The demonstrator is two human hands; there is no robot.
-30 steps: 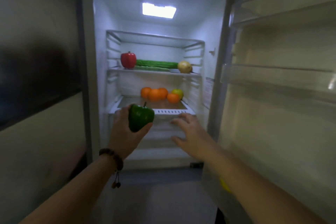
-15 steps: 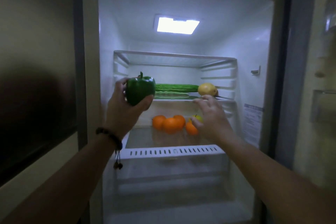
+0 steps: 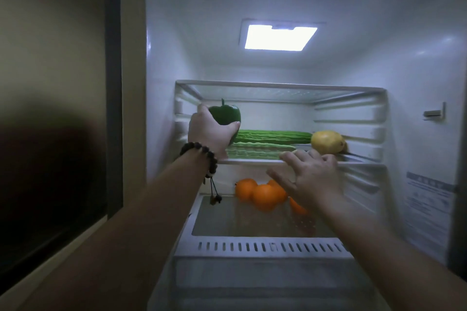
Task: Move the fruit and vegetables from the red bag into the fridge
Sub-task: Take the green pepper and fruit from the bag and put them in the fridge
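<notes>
— Holding the green bell pepper [image 3: 225, 114] in a curled grip, the left hand [image 3: 211, 131] is just above the middle shelf [image 3: 358, 162], by the fridge's left wall.

— And the right hand [image 3: 311, 177]?

— Fingers spread, holding nothing, at the shelf's front edge. I'd set the pepper down upright, left of the bitter gourds [image 3: 273, 137], clear of the mango [image 3: 327, 142].

— Room?

— Dim; the fridge light [image 3: 279, 37] glows. Oranges [image 3: 262, 194] sit on the shelf below.

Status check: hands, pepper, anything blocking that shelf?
Left hand grips green pepper at middle shelf height, not yet set down. Right hand open, fingers at shelf edge. Cucumbers and yellow fruit occupy centre and right.
</notes>
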